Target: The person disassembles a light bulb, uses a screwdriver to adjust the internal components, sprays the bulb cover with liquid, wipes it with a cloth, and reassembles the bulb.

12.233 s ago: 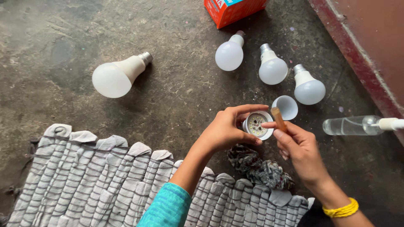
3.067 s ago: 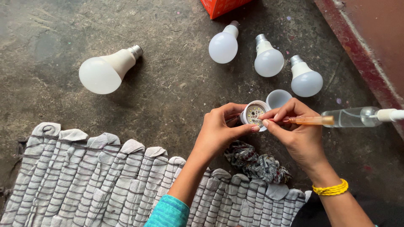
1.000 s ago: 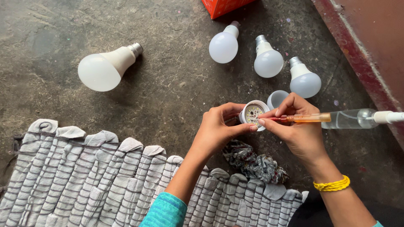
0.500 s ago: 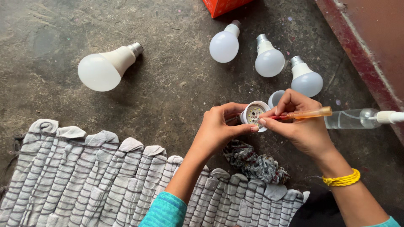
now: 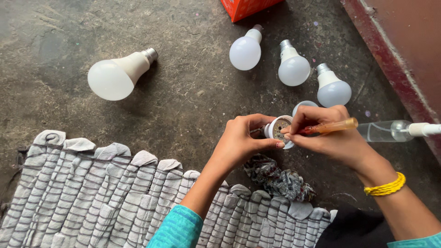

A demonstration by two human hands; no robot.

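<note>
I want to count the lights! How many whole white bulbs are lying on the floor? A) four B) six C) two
A: one big bulb lies alone at the left, and three smaller bulbs lie together near the orange box.

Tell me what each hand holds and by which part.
The left hand grips the opened bulb base around its white rim. The right hand pinches the orange-handled tool near its tip end.

Bare floor [image 5: 183, 92] left of hands open; three bulbs [image 5: 294, 69], clear bottle [image 5: 383, 131] crowd right, seemingly.
</note>
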